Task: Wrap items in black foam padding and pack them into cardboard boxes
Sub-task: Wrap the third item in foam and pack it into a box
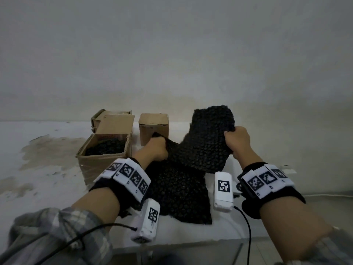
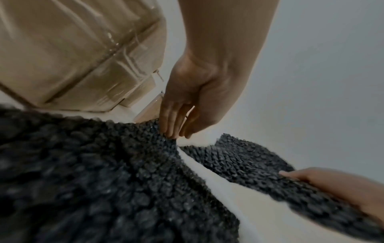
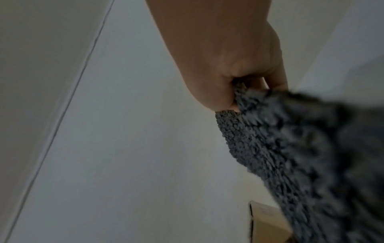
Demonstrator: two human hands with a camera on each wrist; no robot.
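Foam padding [image 1: 202, 142] pinched by both hands [image 1: 156, 148] [image 1: 237, 140] above stained white table [image 1: 47, 169], bare wall [image 1: 172, 54] behind.

Foam padding [image 3: 311, 156] blurs near the right wrist camera, hiding fingertips.

Setting: a bare, improvised packing station in a plain indoor room; whether it belongs to a home, a storeroom or a workshop cannot be told. The work surface [image 1: 47, 188] is white, scuffed and blotched with brownish stains at left, set against an unadorned off-white wall [image 1: 172, 54] with no shelving, signage or tools. Packing stock sits at the back: an open cardboard box [image 1: 104, 150] holding dark padding, a second opened box [image 1: 107, 114] just behind it, a smaller closed box [image 1: 153, 129] to their right. A sheet of black foam padding [image 1: 181, 190] lies spread on the surface. Lighting is dim and flat.
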